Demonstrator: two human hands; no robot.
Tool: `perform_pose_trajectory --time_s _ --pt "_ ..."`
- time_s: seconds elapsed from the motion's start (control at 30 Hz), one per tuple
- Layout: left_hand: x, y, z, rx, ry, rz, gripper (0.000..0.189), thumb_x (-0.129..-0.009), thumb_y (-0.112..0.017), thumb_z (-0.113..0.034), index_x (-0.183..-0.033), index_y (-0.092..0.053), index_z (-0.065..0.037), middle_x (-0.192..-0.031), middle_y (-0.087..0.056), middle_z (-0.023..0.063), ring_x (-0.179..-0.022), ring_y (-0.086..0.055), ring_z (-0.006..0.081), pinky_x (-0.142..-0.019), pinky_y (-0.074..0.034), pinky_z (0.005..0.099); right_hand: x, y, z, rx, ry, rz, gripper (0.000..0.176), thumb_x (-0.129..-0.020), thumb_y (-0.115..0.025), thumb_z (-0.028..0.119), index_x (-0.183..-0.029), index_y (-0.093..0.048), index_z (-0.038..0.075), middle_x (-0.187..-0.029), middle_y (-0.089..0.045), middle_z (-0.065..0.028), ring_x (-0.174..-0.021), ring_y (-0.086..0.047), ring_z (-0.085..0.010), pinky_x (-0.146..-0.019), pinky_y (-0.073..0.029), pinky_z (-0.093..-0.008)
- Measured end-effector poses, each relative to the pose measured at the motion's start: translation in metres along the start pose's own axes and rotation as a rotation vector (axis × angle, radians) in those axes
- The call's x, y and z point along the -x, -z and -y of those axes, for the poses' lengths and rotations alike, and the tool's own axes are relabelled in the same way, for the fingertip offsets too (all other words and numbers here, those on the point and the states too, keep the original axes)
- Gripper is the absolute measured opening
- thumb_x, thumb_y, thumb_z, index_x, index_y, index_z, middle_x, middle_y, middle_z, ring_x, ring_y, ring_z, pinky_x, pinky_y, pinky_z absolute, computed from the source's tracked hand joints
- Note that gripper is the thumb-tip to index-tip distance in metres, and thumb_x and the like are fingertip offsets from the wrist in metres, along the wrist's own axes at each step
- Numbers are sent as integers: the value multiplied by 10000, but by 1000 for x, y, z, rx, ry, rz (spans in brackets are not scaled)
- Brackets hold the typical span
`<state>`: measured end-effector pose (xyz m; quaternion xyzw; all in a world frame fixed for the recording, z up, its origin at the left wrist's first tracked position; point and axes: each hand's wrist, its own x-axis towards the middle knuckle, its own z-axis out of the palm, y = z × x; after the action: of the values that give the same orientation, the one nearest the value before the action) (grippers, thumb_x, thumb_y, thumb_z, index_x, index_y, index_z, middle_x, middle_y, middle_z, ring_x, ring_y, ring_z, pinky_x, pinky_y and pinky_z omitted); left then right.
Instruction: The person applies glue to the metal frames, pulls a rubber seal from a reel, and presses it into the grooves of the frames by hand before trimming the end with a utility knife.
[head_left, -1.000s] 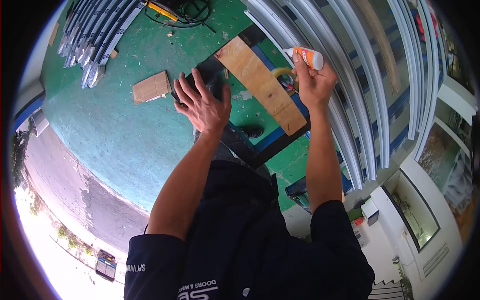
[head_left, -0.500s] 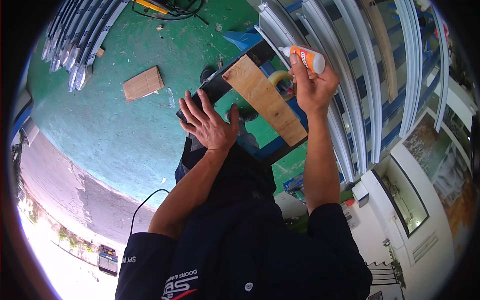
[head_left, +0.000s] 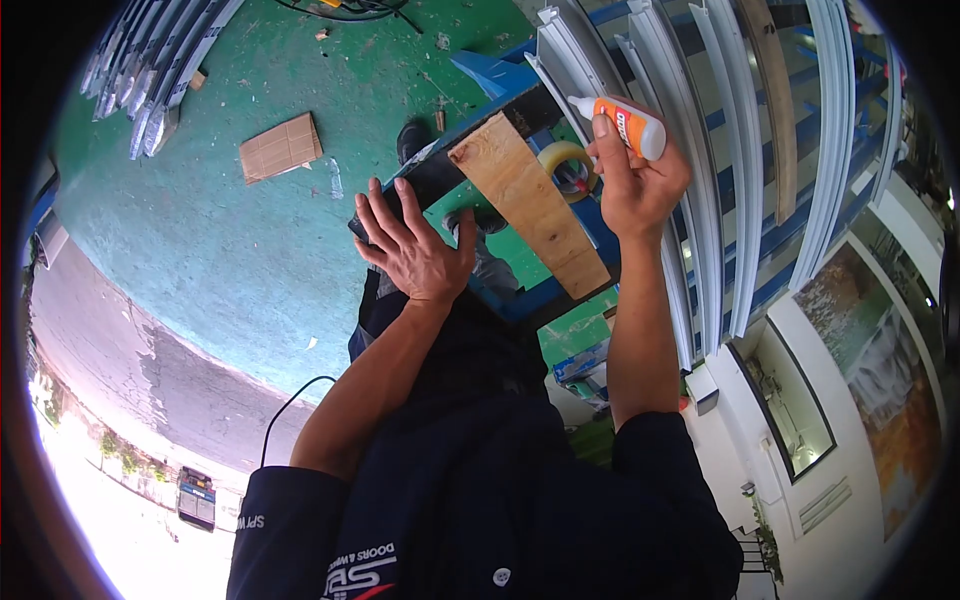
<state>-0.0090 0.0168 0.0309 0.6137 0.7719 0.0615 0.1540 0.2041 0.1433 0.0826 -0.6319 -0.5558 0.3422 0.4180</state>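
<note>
In my right hand [head_left: 645,195] is a small orange-and-white glue bottle [head_left: 630,126], tilted with its narrow nozzle toward the upper left. My left hand [head_left: 418,252] lies with fingers spread over the near left corner of a black frame [head_left: 435,180]. A plywood board [head_left: 530,205] spans that frame between my two hands. Just beyond the board, beside my right hand, sits a roll of yellowish tape [head_left: 560,155] with something red and dark in its ring.
Long pale metal profiles [head_left: 690,170] lie across a blue rack [head_left: 790,130] on the right. More wrapped profiles [head_left: 160,70] stand at upper left. A flat cardboard piece [head_left: 281,148] lies on the green floor [head_left: 230,240]. My shoe [head_left: 412,140] shows below the frame.
My right hand has shifted slightly right and down with the glue bottle. My left hand stays on the frame. The whole view has turned a little.
</note>
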Motion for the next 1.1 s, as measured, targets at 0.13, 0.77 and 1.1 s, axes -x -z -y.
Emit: perform_pose_trajectory --time_s 0.13,0.77,1.1 --pt "1 -1 0 -17 -9 -7 1006 -846 -700 -560 -1578 -236 -49 -1621 -218 262 -1509 -161 476 -1114 -172 673 -1 -5 6 11 -47 2 192 -907 -751 85 -1043 -723 -46 -913 -756 -124 -794 -723 -165 -706 -576 -277" --pt "2 -3 2 2 3 1 982 -840 -704 -531 -1578 -255 -62 -1617 -224 270 -1507 -170 484 -1085 -187 702 13 2 2 0 -35 -21 183 -908 -747 79 -1045 -725 -41 -882 -745 -95 -749 -692 -115 -650 -547 -246" --pt "1 -4 4 47 -6 -21 967 -826 -720 -496 -1570 -274 -68 -1618 -217 277 -1500 -175 505 -1043 -205 745 11 8 14 -39 -165 4 165 -918 -737 65 -1036 -719 -48 -836 -721 -62 -700 -649 -77 -612 -525 -227"
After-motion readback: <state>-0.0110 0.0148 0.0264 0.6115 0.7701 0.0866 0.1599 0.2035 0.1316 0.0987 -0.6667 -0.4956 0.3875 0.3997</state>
